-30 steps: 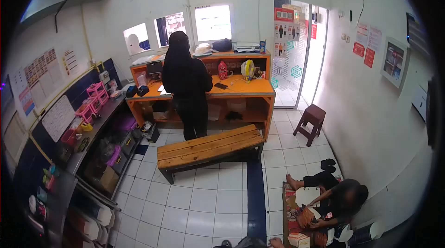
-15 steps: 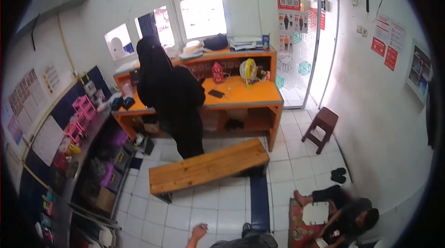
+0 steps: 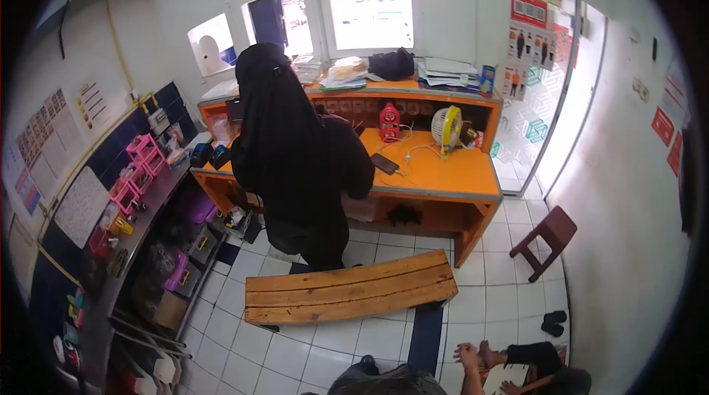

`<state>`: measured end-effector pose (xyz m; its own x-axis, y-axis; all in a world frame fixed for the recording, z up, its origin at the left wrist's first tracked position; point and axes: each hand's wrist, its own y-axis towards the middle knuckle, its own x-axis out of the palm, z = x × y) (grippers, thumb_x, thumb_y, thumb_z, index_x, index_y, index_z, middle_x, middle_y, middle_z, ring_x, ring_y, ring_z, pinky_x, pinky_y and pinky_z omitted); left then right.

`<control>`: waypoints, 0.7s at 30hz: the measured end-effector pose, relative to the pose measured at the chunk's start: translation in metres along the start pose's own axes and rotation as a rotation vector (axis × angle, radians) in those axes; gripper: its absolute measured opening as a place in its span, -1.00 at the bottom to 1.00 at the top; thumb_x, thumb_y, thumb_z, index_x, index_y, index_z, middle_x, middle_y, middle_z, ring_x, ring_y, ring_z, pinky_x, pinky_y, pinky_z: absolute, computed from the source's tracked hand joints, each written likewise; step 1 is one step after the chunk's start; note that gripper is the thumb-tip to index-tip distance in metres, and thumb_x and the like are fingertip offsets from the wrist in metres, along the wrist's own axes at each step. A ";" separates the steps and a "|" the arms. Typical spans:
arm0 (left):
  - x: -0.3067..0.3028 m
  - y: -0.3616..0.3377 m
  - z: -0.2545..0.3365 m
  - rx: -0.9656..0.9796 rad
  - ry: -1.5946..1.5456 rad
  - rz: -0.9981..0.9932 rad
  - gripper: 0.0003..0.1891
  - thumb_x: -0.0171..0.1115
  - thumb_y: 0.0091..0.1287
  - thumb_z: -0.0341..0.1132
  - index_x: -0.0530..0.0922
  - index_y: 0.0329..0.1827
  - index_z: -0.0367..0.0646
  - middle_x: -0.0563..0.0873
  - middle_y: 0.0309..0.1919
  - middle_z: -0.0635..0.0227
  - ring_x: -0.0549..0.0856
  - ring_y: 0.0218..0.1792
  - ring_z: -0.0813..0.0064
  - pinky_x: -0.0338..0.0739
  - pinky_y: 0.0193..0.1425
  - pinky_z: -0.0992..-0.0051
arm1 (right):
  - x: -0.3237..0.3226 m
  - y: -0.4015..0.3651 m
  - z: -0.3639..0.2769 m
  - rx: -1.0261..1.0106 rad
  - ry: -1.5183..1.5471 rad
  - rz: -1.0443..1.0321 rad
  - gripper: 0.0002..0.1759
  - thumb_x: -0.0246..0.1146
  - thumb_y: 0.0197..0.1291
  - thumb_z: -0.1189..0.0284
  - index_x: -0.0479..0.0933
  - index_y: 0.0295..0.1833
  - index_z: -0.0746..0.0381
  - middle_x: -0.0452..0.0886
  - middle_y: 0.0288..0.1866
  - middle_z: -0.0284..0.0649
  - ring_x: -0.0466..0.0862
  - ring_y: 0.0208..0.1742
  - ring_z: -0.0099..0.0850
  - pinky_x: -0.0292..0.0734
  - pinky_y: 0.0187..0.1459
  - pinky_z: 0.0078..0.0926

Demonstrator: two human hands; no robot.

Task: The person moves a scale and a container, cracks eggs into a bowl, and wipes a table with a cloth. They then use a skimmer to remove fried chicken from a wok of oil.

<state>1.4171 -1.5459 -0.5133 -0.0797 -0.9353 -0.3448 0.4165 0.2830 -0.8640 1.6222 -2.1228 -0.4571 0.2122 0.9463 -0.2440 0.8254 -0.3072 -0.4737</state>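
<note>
My right hand (image 3: 466, 355) shows at the bottom of the view, its forearm rising from the lower edge. The fingers are loosely bent and apart, with nothing in them. In this view it overlaps the floor tiles beside the bare foot (image 3: 487, 355) of a person seated at the lower right. A white sheet or board (image 3: 505, 378) lies by that person's hand. My left hand is out of frame. Ahead of my dark-clothed legs and shoe (image 3: 368, 361) stands a wooden bench (image 3: 351, 293).
A person in black (image 3: 299, 151) stands at the orange counter (image 3: 473, 173), which bears a phone (image 3: 384, 164) and a yellow fan (image 3: 447, 131). A brown stool (image 3: 546, 241) and black sandals (image 3: 553, 323) are on the right. Shelving (image 3: 151, 236) lines the left wall.
My view has shifted left and closer to the bench and counter. My left hand has gone out of frame, and my right hand has come in at the lower right.
</note>
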 end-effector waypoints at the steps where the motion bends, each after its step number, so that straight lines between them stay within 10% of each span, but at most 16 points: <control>1: -0.001 0.016 0.014 0.019 -0.020 0.010 -0.64 0.21 0.35 -0.08 0.69 0.01 -0.15 0.79 -0.29 0.29 0.77 -0.36 0.48 0.66 -0.35 0.43 | 0.007 0.011 0.013 0.068 -0.020 -0.010 -0.73 0.14 0.33 0.33 0.55 -0.10 0.34 0.67 -0.39 -0.15 0.68 -0.50 -0.42 0.58 -0.54 -0.49; 8: 0.000 0.016 0.165 0.407 -0.264 0.325 -0.73 0.13 0.37 -0.22 0.66 -0.10 -0.22 0.77 -0.41 0.20 0.77 -0.44 0.40 0.65 -0.39 0.44 | -0.019 0.061 0.149 0.434 -0.513 -0.293 -0.67 0.21 0.13 0.27 0.67 -0.20 0.32 0.72 -0.34 -0.06 0.75 -0.31 -0.23 0.68 -0.23 -0.21; 14: 0.062 -0.005 0.187 0.388 -0.085 0.437 -0.73 0.11 0.29 -0.15 0.69 -0.20 -0.10 0.77 -0.31 0.23 0.76 -0.29 0.24 0.65 -0.13 0.30 | -0.039 0.189 -0.007 0.320 -0.541 -0.374 -0.67 0.20 0.17 0.26 0.62 -0.13 0.31 0.70 -0.30 -0.05 0.74 -0.31 -0.21 0.67 -0.26 -0.21; 17: 0.096 -0.047 0.199 0.339 0.306 0.300 -0.57 0.03 0.33 0.02 0.66 -0.04 -0.13 0.73 -0.16 0.03 0.69 -0.06 0.04 0.56 0.06 0.16 | 0.028 0.278 -0.087 0.174 -0.635 -0.562 -0.66 0.19 0.19 0.26 0.60 -0.09 0.30 0.70 -0.28 -0.04 0.73 -0.31 -0.20 0.66 -0.28 -0.21; 21: 0.140 -0.071 0.176 0.178 -0.106 0.448 -0.57 0.03 0.35 0.05 0.65 -0.01 -0.06 0.71 -0.10 0.01 0.67 -0.04 0.00 0.54 0.07 0.13 | 0.179 0.315 -0.188 -0.011 -0.771 -0.853 -0.65 0.18 0.22 0.25 0.56 -0.04 0.30 0.68 -0.25 -0.04 0.72 -0.30 -0.19 0.66 -0.30 -0.21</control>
<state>1.5358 -1.7341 -0.4351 0.2318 -0.7487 -0.6211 0.5372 0.6308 -0.5599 2.0179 -2.0312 -0.4910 -0.7915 0.5312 -0.3022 0.5516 0.4080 -0.7275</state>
